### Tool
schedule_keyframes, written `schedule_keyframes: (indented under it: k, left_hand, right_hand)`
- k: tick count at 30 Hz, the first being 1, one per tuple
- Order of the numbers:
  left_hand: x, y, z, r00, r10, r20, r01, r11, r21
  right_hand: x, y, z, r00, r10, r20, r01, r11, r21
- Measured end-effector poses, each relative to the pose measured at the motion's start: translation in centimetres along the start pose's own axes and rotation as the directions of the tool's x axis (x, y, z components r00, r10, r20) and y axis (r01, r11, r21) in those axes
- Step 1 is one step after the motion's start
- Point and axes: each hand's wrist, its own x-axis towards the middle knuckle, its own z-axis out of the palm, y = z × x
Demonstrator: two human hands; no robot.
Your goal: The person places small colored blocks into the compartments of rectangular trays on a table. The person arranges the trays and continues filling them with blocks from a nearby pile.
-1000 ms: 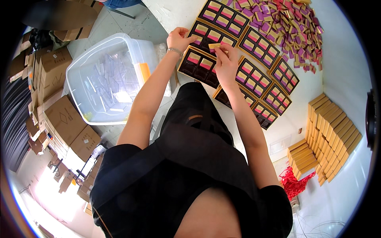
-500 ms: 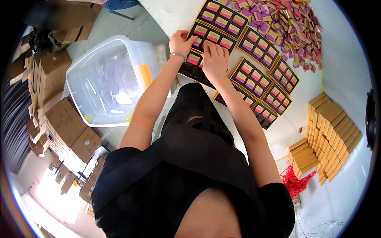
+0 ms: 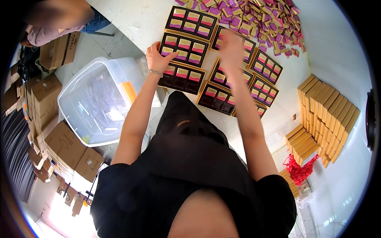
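Observation:
Several shallow black trays with gold edges lie on the white table, holding small wrapped pieces in gold with pink or purple. At the left edge of a full tray (image 3: 184, 44), my left hand (image 3: 158, 59) rests with its fingers apart and the thumb over a purple-gold piece. My right hand (image 3: 231, 51) is smeared by motion above the trays to the right; its fingers cannot be made out. Nearest my body, one tray (image 3: 180, 82) has wrapped pieces in its far row and dark bare compartments in its near row. Another tray (image 3: 216, 101) beside it looks alike.
A heap of loose wrapped pieces (image 3: 254, 22) lies at the table's far side. Gold boxes (image 3: 327, 111) are stacked at the right, near red shredded filler (image 3: 299, 168). Left of the table stands a clear plastic bin (image 3: 101, 103). Cardboard boxes and another person (image 3: 55, 33) are farther left.
My right hand has left the tray beside my left hand and moved right, toward the trays near the heap. My left hand stays at the same tray. The view has shifted.

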Motion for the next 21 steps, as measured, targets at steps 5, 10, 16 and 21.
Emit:
schedule_keyframes:
  k: [5, 10, 16, 21]
  left_hand:
    - [0.3, 0.4, 0.6, 1.000, 0.023, 0.015, -0.024, 0.999, 0.038]
    - [0.3, 0.2, 0.3, 0.999, 0.024, 0.031, -0.025, 0.999, 0.036]
    - [0.2, 0.3, -0.6, 0.997, 0.024, -0.078, -0.034, 0.991, -0.132]
    - [-2.3, 8.6, -3.2, 0.951, 0.100, 0.292, 0.151, 0.675, -0.722]
  right_hand:
    - [8.0, 11.4, -2.8, 0.985, -0.171, 0.017, 0.165, 0.917, -0.363]
    - [12.0, 12.8, -3.7, 0.941, 0.050, 0.335, -0.003, 0.990, -0.140]
    - [11.6, 11.6, -5.5, 0.975, 0.102, 0.197, -0.151, 0.956, 0.250]
    - [3.4, 1.6, -5.9, 0.827, -0.147, 0.542, -0.220, 0.803, 0.554]
